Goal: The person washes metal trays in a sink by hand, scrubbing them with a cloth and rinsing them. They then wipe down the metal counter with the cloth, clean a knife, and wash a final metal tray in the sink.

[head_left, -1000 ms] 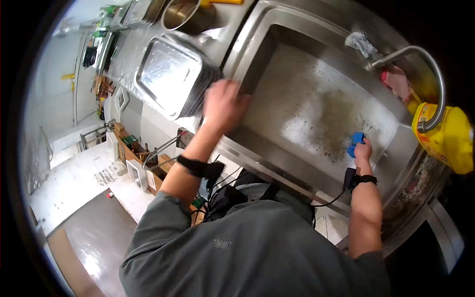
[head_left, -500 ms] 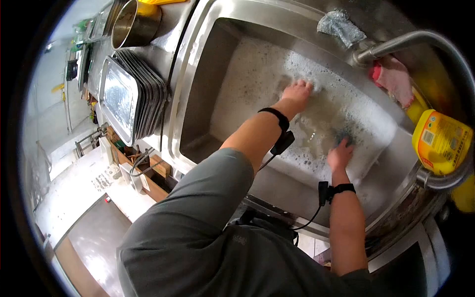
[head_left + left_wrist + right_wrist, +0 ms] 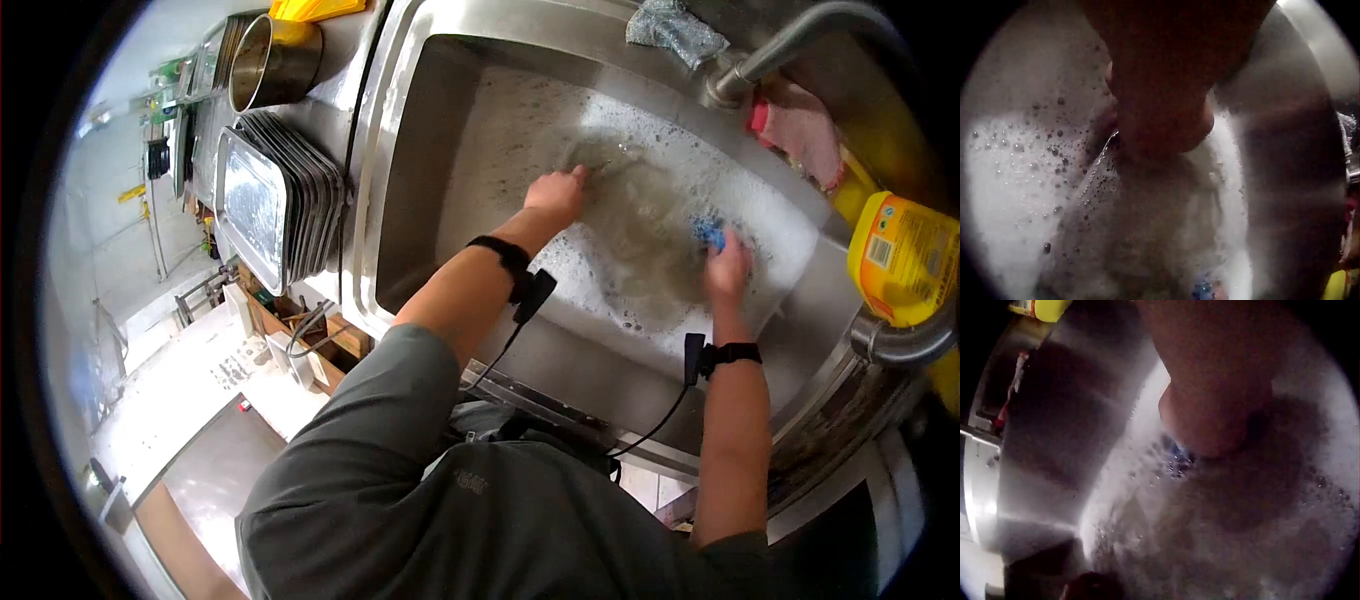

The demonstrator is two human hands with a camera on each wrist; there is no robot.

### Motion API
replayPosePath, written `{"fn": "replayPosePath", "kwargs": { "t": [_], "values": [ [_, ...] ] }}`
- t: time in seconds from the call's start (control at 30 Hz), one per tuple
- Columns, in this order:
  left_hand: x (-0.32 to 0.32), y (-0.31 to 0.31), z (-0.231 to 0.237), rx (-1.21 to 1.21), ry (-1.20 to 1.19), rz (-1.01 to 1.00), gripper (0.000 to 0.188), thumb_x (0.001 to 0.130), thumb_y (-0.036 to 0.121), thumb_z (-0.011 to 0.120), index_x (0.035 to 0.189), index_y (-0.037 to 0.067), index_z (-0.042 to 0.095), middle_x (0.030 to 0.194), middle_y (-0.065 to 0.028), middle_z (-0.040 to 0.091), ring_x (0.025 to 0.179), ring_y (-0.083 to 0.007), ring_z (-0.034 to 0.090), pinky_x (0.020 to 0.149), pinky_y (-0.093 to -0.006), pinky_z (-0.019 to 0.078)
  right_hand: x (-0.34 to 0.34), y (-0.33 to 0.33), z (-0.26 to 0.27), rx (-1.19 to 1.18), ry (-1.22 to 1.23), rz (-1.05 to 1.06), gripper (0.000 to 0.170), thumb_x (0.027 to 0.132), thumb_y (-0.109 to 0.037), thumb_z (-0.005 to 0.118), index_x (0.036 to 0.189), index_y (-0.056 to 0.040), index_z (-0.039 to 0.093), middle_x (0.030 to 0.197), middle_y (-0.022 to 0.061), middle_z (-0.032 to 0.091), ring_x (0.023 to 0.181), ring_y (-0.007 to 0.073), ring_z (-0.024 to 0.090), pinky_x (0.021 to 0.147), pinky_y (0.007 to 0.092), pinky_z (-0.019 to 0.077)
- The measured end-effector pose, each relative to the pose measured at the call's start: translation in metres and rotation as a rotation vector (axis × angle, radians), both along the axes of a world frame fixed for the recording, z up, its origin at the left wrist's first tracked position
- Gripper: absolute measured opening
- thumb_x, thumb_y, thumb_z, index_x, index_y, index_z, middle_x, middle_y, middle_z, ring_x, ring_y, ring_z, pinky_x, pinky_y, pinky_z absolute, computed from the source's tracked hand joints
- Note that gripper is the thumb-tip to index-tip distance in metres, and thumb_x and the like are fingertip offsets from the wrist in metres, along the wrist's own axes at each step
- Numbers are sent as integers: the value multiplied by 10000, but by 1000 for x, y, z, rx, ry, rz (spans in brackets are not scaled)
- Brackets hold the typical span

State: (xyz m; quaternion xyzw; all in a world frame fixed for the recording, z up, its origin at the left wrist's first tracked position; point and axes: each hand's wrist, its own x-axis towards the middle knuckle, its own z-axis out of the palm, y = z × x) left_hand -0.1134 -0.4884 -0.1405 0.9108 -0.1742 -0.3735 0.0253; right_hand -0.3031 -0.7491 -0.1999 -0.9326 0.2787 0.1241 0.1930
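Observation:
In the soapy water of the sink (image 3: 418, 150), the left hand (image 3: 556, 194) is low with curled fingers. From it a thin straight edge (image 3: 1099, 161), apparently of a flat tray mostly under the water, slants away in the left wrist view; murk hides the rest. The right hand (image 3: 730, 268) grips a blue scrubber (image 3: 708, 230) at the water's surface, to the right of the left hand. Only a bit of the scrubber (image 3: 1180, 452) shows past the right hand (image 3: 1216, 419) in the right wrist view.
Left of the sink stand a stack of metal trays (image 3: 262, 205) and a metal pot (image 3: 268, 65). Along the far and right rim are a crumpled silvery cloth (image 3: 676, 32), the curved faucet (image 3: 790, 40), a pink cloth (image 3: 798, 130) and a yellow bottle (image 3: 900, 255).
The left hand has gone from beside the tray stack into the sink, then shifted left to the thin edge. The right hand and scrubber dipped under the suds and came back up, moving right.

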Motion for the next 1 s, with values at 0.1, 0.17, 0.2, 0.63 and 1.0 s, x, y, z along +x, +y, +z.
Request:
{"fn": "replayPosePath", "kwargs": {
  "t": [0.1, 0.17, 0.2, 0.63, 1.0],
  "values": [
    [-3, 25, 17, 44, -13, 91, 305, 899, 205, 523, 1156, 51, 467, 1008, -214, 633, 945, -409, 611, 788, -481, 505, 4, -3, 31, 70, -71, -209, 425, 856, -133, 625, 1255, -28, 525, 1218, 227, 532, 1098, 398, 518, 933, 465, 425],
    [-4, 39, 30, 47, -50, 127, 323, 891, 216, 541, 1149, 36, 469, 992, -215, 637, 941, -410, 612, 783, -483, 504, -9, -12, 23, 219, -201, -312, 438, 841, -156, 647, 1242, -20, 534, 1143, 219, 581, 1061, 383, 547, 930, 432, 425],
    [-4, 45, 36, 50, -80, 166, 342, 882, 226, 560, 1142, 22, 472, 976, -215, 641, 936, -410, 613, 779, -485, 503, -18, -13, 22, 220, -207, -311, 438, 841, -156, 647, 1242, -20, 534, 1143, 219, 581, 1061, 383, 547, 930, 432, 425],
    [-27, 56, 126, -91, -86, 166, 331, 768, 267, 654, 944, -5, 586, 950, -210, 623, 933, -393, 600, 825, -456, 471, -41, 35, 72, 253, 26, -193, 423, 868, -168, 617, 1255, -21, 529, 1197, 207, 541, 1078, 401, 540, 932, 441, 434],
    [-33, 43, 43, -716, 64, 541, 387, 925, 248, 466, 1186, -37, 468, 1037, -318, 592, 1016, -472, 548, 854, -477, 440, -10, 62, 1, 97, 109, -230, 414, 875, -130, 539, 1275, -32, 499, 1384, 211, 400, 1250, 412, 384, 1054, 484, 328]
  ]
}}
